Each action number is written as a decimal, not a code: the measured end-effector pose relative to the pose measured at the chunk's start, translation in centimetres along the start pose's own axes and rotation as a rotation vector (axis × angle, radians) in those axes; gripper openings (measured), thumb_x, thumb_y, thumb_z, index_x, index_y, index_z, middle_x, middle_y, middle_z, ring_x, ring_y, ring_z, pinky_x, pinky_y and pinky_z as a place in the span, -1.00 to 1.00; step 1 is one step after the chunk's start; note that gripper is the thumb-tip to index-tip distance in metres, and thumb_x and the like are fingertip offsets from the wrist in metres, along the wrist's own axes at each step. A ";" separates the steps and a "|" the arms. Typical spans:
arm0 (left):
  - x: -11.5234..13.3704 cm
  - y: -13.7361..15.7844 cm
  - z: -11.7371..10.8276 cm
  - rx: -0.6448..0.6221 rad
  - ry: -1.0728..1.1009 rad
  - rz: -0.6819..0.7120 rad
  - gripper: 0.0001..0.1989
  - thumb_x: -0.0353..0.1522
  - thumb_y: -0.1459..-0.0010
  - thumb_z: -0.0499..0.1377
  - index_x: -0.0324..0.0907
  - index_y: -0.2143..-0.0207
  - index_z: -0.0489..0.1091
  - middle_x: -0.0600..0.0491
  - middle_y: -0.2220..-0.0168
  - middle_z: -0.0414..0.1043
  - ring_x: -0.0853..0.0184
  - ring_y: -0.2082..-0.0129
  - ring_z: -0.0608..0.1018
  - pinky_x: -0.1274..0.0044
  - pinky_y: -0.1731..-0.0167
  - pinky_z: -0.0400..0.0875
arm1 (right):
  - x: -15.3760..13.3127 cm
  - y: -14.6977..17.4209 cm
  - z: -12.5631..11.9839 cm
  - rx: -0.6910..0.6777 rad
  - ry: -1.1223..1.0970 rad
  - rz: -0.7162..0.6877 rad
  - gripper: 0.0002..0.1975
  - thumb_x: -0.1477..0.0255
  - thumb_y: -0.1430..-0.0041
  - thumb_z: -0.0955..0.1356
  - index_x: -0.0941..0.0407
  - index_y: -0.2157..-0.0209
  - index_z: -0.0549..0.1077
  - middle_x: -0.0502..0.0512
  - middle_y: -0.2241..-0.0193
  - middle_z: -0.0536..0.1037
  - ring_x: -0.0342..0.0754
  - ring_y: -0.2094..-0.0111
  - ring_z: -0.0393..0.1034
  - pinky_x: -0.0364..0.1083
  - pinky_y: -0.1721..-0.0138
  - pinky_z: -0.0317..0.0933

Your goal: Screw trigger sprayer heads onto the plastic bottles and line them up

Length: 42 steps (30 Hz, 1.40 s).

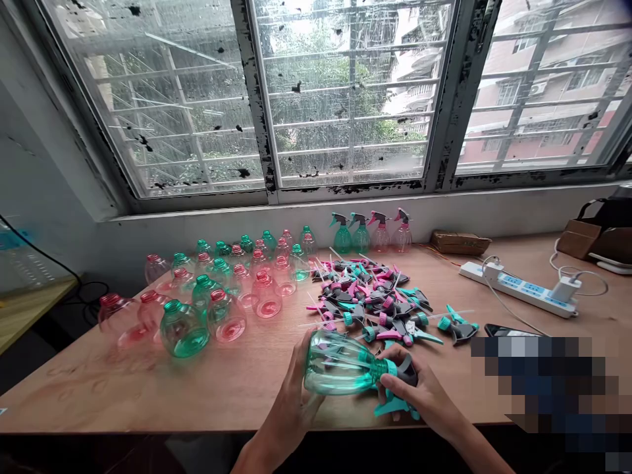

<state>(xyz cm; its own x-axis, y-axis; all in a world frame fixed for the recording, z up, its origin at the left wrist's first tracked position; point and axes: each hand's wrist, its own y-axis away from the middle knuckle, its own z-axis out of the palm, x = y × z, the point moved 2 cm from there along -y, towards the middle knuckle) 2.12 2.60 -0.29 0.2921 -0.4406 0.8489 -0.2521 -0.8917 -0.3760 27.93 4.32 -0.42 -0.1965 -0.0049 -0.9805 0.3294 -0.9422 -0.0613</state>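
Note:
A clear green spray bottle lies sideways in the air above the table's front edge, its base to the left. My left hand is wrapped around the base end. At the neck, my right hand grips a teal and dark grey trigger sprayer, whose collar sits at the bottle's mouth. Whether the collar is threaded on I cannot tell. Just beyond the bottle lies a heap of pink, teal and grey trigger sprayers with thin tubes. One teal sprayer lies apart on the right.
Several open green and pink bottles stand at the left. Against the wall are several bottles with sprayers. On the right lie a power strip, a phone, a brown box and a bag.

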 end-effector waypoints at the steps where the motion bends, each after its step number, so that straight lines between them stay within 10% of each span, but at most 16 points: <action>1: -0.2 0.1 0.0 -0.004 0.012 -0.017 -0.16 -0.24 -0.36 0.22 0.23 -0.49 -0.21 -0.11 -0.52 -0.05 -0.09 -0.46 0.18 0.11 -0.22 0.47 | 0.0 0.0 0.0 0.002 -0.001 -0.003 -0.54 0.07 -0.15 0.54 0.06 0.13 0.39 -0.05 0.55 0.65 -0.11 0.63 0.49 -0.23 0.65 0.37; 5: 0.0 0.3 -0.1 -0.039 0.196 -0.108 0.19 -0.13 -0.08 0.46 0.18 -0.51 -0.30 -0.13 -0.51 0.00 -0.15 -0.45 0.20 0.00 -0.37 0.17 | 0.2 -0.1 -0.1 -0.013 0.018 -0.011 -0.54 0.08 -0.14 0.54 0.06 0.13 0.39 -0.05 0.54 0.66 -0.11 0.62 0.49 -0.22 0.63 0.40; 10: 1.0 -0.2 -0.3 -0.101 0.486 -0.187 0.10 -0.10 -0.10 0.45 0.10 -0.50 -0.14 -0.11 -0.49 0.09 -0.13 -0.43 0.26 0.16 -0.36 0.25 | 0.5 -0.1 -0.4 -0.044 0.054 0.026 -0.53 0.08 -0.14 0.55 0.06 0.13 0.39 -0.02 0.53 0.68 -0.06 0.57 0.54 -0.21 0.62 0.41; 42: 0.8 -0.2 -0.3 -0.148 0.413 -0.207 0.16 -0.21 -0.12 0.46 0.19 -0.50 -0.28 -0.06 -0.53 -0.05 -0.09 -0.47 0.14 0.11 -0.43 0.05 | 0.9 0.0 -0.7 -0.067 0.057 -0.054 -0.58 0.13 -0.18 0.54 0.08 0.13 0.42 -0.02 0.54 0.65 -0.07 0.53 0.53 -0.16 0.52 0.43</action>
<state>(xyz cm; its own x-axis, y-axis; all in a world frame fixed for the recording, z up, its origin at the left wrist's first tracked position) 2.10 2.44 0.60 -0.0335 -0.1504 0.9881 -0.3649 -0.9185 -0.1522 28.38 4.59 -1.39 -0.1632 0.0661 -0.9844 0.3809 -0.9162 -0.1247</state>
